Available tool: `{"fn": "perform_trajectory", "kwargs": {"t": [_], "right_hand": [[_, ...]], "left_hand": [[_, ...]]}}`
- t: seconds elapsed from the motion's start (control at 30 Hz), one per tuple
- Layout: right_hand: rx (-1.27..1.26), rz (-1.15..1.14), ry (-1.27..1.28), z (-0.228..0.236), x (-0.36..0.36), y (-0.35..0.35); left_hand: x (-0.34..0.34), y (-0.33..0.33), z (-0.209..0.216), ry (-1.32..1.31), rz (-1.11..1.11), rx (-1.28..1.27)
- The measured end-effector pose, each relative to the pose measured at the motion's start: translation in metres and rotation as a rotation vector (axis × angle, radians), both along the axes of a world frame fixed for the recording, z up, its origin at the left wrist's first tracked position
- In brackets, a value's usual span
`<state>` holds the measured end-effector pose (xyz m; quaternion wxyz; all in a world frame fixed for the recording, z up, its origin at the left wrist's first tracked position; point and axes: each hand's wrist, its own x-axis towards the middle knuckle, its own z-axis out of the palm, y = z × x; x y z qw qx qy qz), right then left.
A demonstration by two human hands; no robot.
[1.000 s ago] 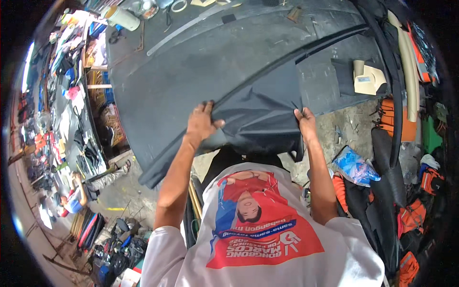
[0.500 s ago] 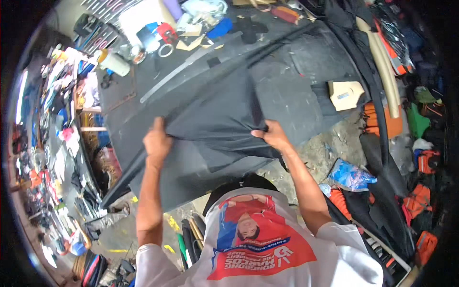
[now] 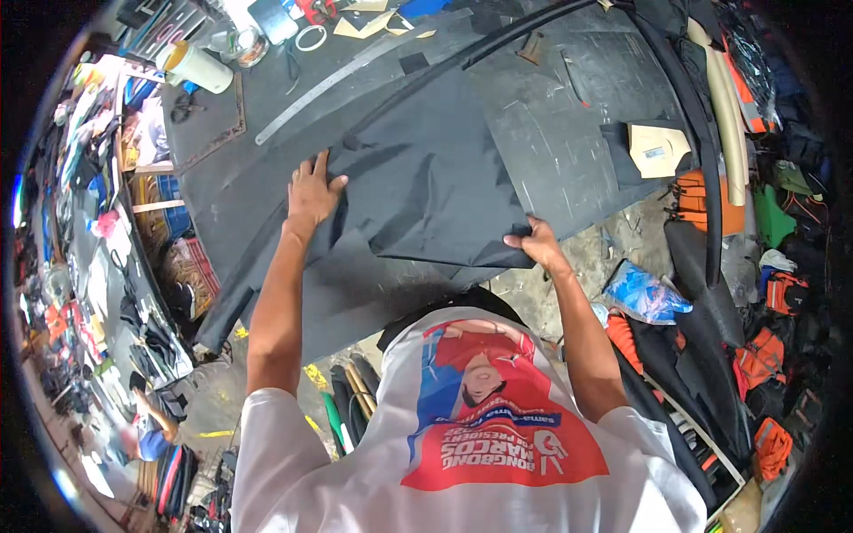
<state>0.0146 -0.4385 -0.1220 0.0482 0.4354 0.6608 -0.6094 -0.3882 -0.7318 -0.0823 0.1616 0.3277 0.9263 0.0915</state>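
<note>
A wide piece of black fabric (image 3: 435, 169) lies wrinkled over the dark worktable (image 3: 577, 169). My left hand (image 3: 314, 190) rests on its left part, fingers stretched out and the thumb apart. At the near right corner of the cloth, my right hand (image 3: 538, 244) pinches the edge between thumb and fingers. Along the far side of the cloth runs a long, narrow black rolled strip (image 3: 524, 31), reaching toward the upper right. Another dark roll of cloth (image 3: 233, 306) hangs past the table's left edge, below my left forearm.
Beyond the fabric lie a metal ruler (image 3: 311, 99), a tape roll (image 3: 311, 38) and a pale tumbler (image 3: 197, 67). Scissors (image 3: 184, 108) sit at the far left. A cream pattern piece (image 3: 656, 151) lies on the right. Orange bags (image 3: 706, 202) and a blue plastic package (image 3: 647, 293) are beyond the right edge.
My left hand has moved away from me and opened flat on the cloth. My right hand has shifted slightly right, still gripping. The fabric, stretched taut before, now lies flatter and more spread out.
</note>
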Motion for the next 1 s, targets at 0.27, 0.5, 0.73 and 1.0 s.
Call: {"fn": "perform_trajectory", "kwargs": {"t": [0.27, 0.5, 0.73, 1.0], "right_hand": [[-0.272, -0.079, 0.028, 0.054, -0.032, 0.009], [0.072, -0.052, -0.079, -0.007, -0.051, 0.023], [-0.358, -0.285, -0.024, 0.045, -0.040, 0.024], [-0.406, -0.227, 0.077, 0.090, -0.058, 0.045]], "left_hand": [[-0.065, 0.044, -0.007, 0.306, -0.078, -0.054], [-0.079, 0.086, 0.003, 0.479, -0.008, -0.112], [0.053, 0.031, -0.025, 0.231, 0.709, 0.493], [0.093, 0.039, 0.006, -0.875, 1.094, 1.079]]}}
